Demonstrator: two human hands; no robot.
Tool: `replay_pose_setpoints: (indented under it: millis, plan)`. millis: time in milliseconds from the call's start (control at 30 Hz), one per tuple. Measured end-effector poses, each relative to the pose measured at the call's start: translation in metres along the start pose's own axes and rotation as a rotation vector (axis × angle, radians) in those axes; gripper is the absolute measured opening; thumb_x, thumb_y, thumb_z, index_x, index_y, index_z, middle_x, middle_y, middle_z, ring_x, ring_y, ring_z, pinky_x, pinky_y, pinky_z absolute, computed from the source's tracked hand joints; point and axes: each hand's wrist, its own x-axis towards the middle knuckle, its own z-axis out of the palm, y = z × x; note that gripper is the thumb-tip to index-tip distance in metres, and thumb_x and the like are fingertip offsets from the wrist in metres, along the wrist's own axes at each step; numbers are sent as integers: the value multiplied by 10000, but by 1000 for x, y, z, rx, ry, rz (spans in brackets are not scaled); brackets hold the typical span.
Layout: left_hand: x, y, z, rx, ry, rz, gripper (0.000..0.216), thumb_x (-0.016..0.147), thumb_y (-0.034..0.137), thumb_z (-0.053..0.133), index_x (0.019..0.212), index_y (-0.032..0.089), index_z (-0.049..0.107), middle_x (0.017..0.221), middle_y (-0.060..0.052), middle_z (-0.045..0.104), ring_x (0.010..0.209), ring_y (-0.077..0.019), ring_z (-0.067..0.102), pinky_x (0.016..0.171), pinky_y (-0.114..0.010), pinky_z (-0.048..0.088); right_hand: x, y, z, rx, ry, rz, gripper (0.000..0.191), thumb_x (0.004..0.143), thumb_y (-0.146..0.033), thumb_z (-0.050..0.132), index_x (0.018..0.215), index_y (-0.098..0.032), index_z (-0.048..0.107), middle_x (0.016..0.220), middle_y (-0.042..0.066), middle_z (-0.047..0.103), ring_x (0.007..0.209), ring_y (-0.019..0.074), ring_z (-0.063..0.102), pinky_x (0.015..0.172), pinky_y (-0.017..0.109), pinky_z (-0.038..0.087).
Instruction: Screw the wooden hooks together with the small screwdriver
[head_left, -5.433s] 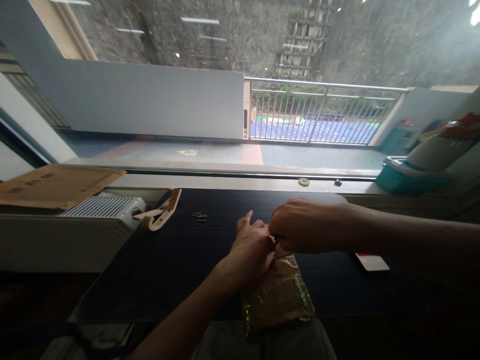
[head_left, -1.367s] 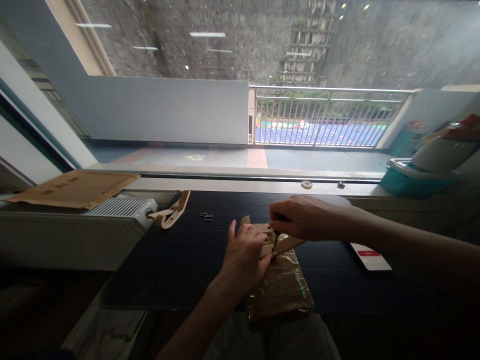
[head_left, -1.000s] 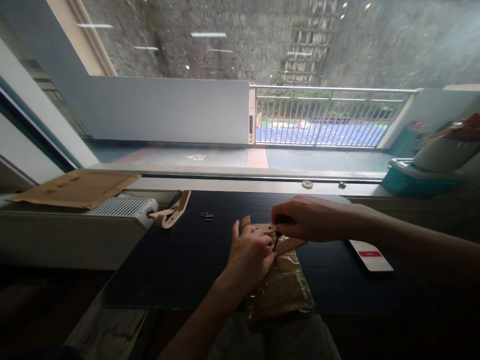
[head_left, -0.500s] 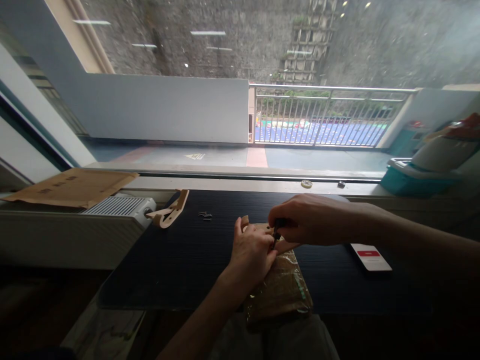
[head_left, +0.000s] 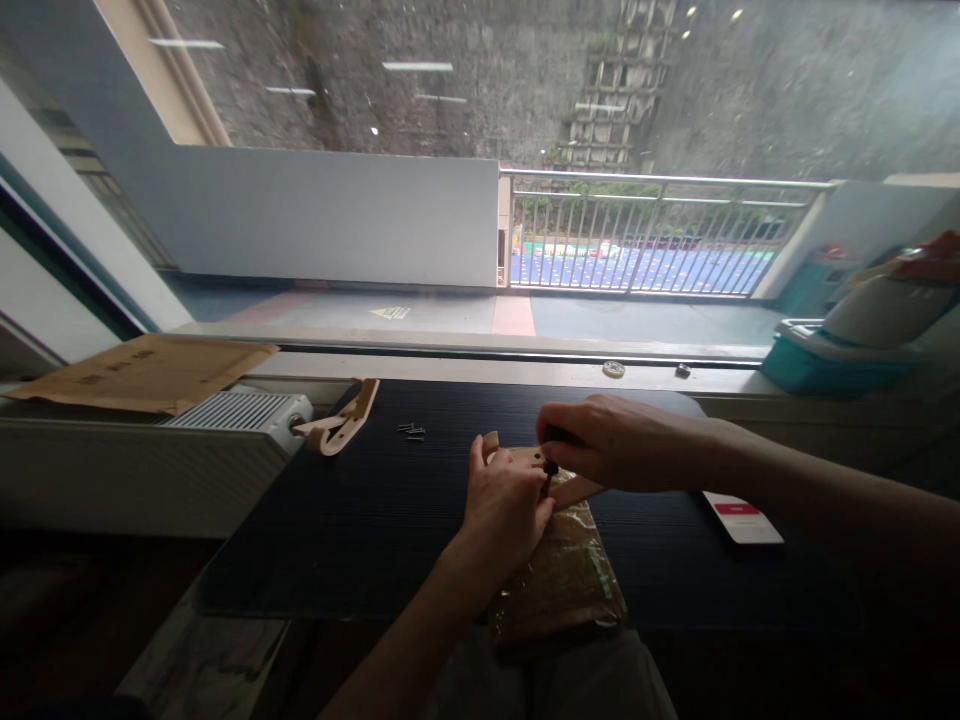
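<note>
My right hand [head_left: 607, 440] is closed around the dark handle of a screwdriver [head_left: 551, 468], which points down beside the fingers of my left hand. My left hand [head_left: 504, 500] grips a light wooden bracket [head_left: 581, 490], its fingers close to the screwdriver's tip; the tip itself is hidden. Beneath the bracket is a brown parcel wrapped in clear tape [head_left: 562, 590], reaching past the table's near edge towards my lap. Several small screws [head_left: 411, 431] lie on the dark table [head_left: 360, 530]. A second wooden bracket [head_left: 346, 420] rests at the table's far left edge.
A phone [head_left: 742, 516] lies right, partly under my forearm. On the windowsill are a pale roll [head_left: 613, 369] and a small dark item [head_left: 682, 370]. A brown envelope [head_left: 150, 370] covers part of the radiator [head_left: 240, 410] at left. A teal box [head_left: 832, 358] stands right.
My right hand has turned a little with the screwdriver, its knuckles shifting slightly. The left hand, bracket and parcel stay nearly where they were.
</note>
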Motion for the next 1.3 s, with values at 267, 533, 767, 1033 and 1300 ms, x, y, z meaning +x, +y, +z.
replay_pose_setpoints:
  millis: [267,533,767,1033,1300]
  plan:
    - [0,-1,-1,-2,-28,0,165,755,215,615,591,203,626,773,-26,660,889,-237,580,1053,-617,178,-1,4,8,-131,95,19,194,888,-323,425,867,-181,556,639,-3,582,522,97,432,478,226,234]
    - [0,-2,3,29,-23,11,141,787,249,591,674,218,670,812,-40,683,941,-263,578,1051,-619,190,-3,-15,3,-350,5,-60,121,872,-206,483,803,-156,569,591,1,562,473,93,438,457,249,186]
    - [0,-1,0,53,-38,-1,173,801,256,568,670,200,667,816,-46,677,916,-250,573,1052,-601,194,4,-18,6,-349,9,72,204,891,-257,461,790,-147,601,592,26,591,500,112,479,462,253,201]
    - [1,1,-4,60,-101,-25,200,816,277,562,661,204,666,809,-28,683,925,-228,561,1067,-577,149,1,-2,-6,-240,-35,-11,152,820,-271,483,879,-214,610,711,6,637,584,120,506,502,235,243]
    - [2,2,-2,50,-93,-17,209,821,269,554,656,215,670,775,-12,683,916,-221,560,1071,-560,143,1,-12,-12,-331,-126,-4,144,815,-219,467,775,-179,599,660,17,604,550,110,479,492,240,229]
